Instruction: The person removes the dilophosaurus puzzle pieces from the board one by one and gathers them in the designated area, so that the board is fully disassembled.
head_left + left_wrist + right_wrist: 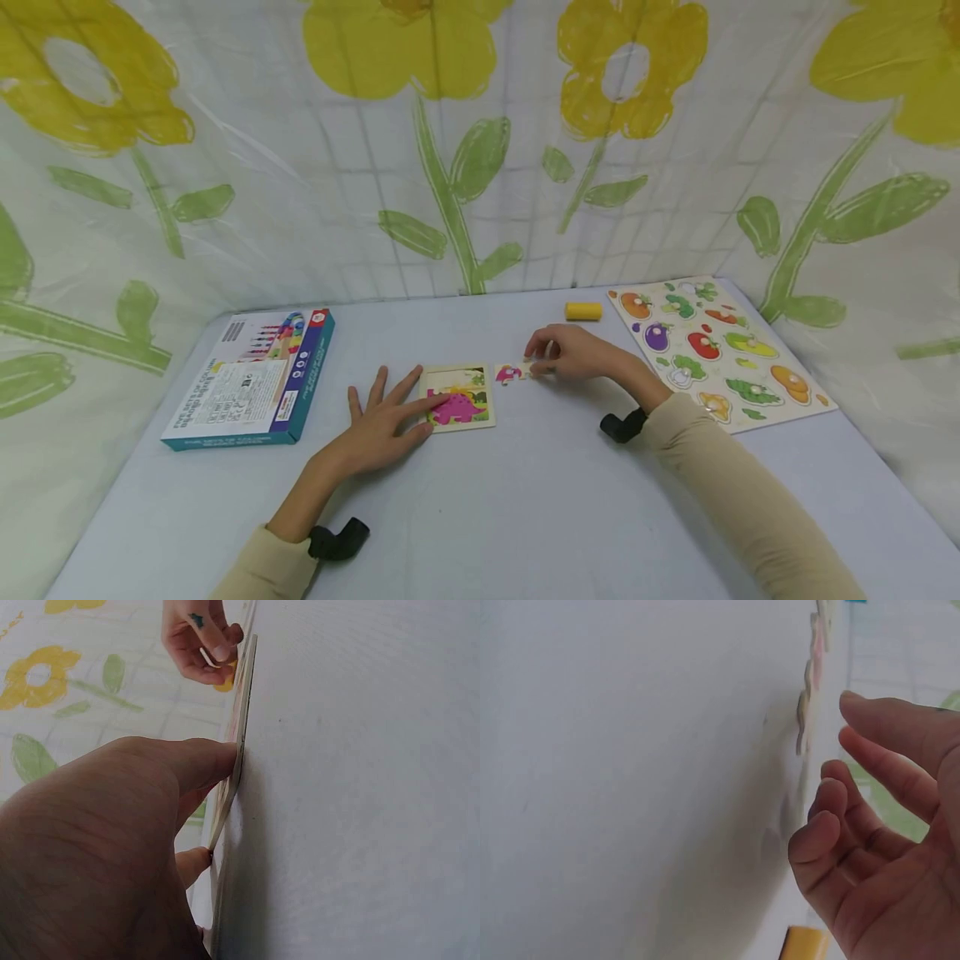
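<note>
A small square wooden puzzle tray (474, 427) lies on the table, with a pink dinosaur (461, 410) pictured inside it. My left hand (375, 433) is spread at its left side. The index finger reaches onto the picture, and the thumb is at the lower left edge. Just right of the tray lie loose jigsaw pieces (508, 374) with pink and white patterns. Over their right end hovers my right hand (576, 353), fingers loosely bent; the right wrist view shows nothing between its thumb (889, 724) and fingers.
A yellow cylinder (582, 312) lies behind my right hand. To the right is a vegetable peg board (731, 392), partly under the right forearm in this view. A flat teal-edged box (225, 392) lies at the left. A flower-print curtain (300, 225) hangs along the table's back.
</note>
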Action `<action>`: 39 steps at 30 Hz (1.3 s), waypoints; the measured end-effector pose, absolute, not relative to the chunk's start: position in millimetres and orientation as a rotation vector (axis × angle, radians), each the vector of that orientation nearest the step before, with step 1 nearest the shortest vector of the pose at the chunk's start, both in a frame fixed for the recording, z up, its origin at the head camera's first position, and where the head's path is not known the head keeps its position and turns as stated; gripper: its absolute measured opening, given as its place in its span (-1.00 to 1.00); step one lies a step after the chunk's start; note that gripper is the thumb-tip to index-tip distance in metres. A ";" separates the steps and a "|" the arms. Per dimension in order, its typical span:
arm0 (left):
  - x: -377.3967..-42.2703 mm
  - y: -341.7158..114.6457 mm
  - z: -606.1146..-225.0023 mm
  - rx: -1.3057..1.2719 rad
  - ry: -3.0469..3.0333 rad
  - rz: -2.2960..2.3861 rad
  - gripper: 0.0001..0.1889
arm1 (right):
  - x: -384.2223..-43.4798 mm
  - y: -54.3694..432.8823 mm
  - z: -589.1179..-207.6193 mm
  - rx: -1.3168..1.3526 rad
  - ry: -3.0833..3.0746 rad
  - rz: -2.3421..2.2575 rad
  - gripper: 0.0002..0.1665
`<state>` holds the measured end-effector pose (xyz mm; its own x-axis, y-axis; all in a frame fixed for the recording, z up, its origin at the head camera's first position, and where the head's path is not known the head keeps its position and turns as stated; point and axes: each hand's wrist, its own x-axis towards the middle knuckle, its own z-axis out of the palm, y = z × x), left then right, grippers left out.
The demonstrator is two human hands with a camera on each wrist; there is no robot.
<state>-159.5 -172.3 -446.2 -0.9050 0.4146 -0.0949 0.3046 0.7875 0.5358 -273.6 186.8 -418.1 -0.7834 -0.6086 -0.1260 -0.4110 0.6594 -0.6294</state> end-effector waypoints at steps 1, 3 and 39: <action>-159.4 -172.3 -446.1 0.563 2.770 0.777 -0.47 | -273.5 184.1 -418.0 -0.814 2.546 -0.867 -0.79; -159.2 -172.2 -445.9 0.560 2.767 0.776 -0.47 | -273.4 177.3 -417.9 -0.833 2.529 -0.892 -0.79; -159.7 -172.1 -445.9 0.569 2.778 0.767 -0.48 | -263.7 90.8 -412.4 -1.056 2.513 -0.637 -0.81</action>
<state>-159.7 -172.1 -445.9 -0.9048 0.4158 -0.0918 0.3099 0.7908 0.5278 -263.7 90.8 -412.4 -0.6658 -0.7338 -0.1350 -0.5811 0.6234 -0.5231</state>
